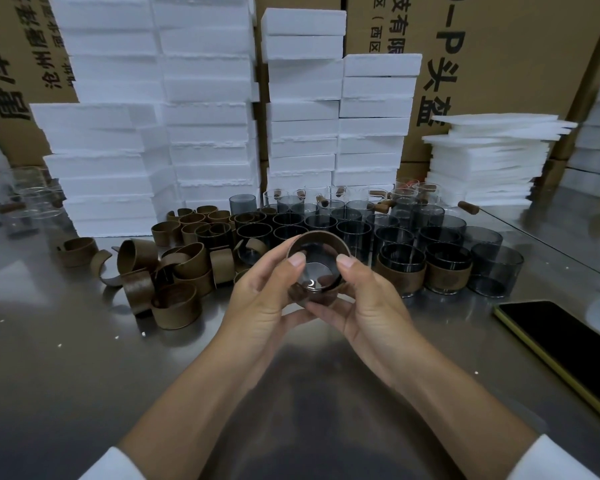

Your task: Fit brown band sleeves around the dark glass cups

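Two bare forearms in white cuffs (551, 459) reach out over a shiny steel worktop (84, 341). Just above it, both hands hold one dark glass cup (314, 278) tipped with its mouth toward the person, and a brown band (326, 234) is wrapped round its wall. The left hand (257, 296) and right hand (371, 303) grip it from either side, each thumb pressed on the near rim. The other fingers (321, 310) are curled together under the base. To the right, a phone (561, 344) with a yellow edge lies flat, its screen dark. Left of the hands sits a loose heap of brown bands (174, 271), some standing on edge and some tipped over. Just right of the hands stand two banded cups (400, 273) side by side. Behind them are rows of bare dark cups (430, 230), packed close and upright. Further back stand clear glasses (326, 195) with small brown handles. Against the rear are tall stacks of white foam blocks (205, 116) and a lower pile of thin foam sheets (489, 157). Behind all of it are printed cardboard boxes (499, 64).
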Motion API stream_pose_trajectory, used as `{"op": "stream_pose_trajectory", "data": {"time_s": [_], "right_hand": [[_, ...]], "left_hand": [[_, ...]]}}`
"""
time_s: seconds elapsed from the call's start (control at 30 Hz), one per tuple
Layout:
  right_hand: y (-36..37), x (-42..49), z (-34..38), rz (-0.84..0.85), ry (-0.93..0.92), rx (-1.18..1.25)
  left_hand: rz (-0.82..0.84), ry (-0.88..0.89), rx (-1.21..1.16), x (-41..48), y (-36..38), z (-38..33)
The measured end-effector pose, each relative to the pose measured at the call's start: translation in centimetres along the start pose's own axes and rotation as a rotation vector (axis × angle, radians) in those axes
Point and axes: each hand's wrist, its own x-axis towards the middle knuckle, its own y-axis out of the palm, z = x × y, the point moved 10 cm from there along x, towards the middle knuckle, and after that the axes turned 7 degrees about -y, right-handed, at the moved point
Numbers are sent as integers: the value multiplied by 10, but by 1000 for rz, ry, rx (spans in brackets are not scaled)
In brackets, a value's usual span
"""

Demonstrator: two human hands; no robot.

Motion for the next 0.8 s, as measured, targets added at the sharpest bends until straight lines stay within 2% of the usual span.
{"op": "stream_pose_trajectory", "data": {"time_s": [0.47,0.6,0.8], "right_hand": [[-3,0,-2,-59,33,8],[-5,0,-3,-92,45,-6],[-6,-2,-4,-69,77,-68]], "left_hand": [[-39,-22,-79,-2,-3,-2],[-56,-80,-142,-2,-4,0],[80,-175,-138,-3,2,8]]}}
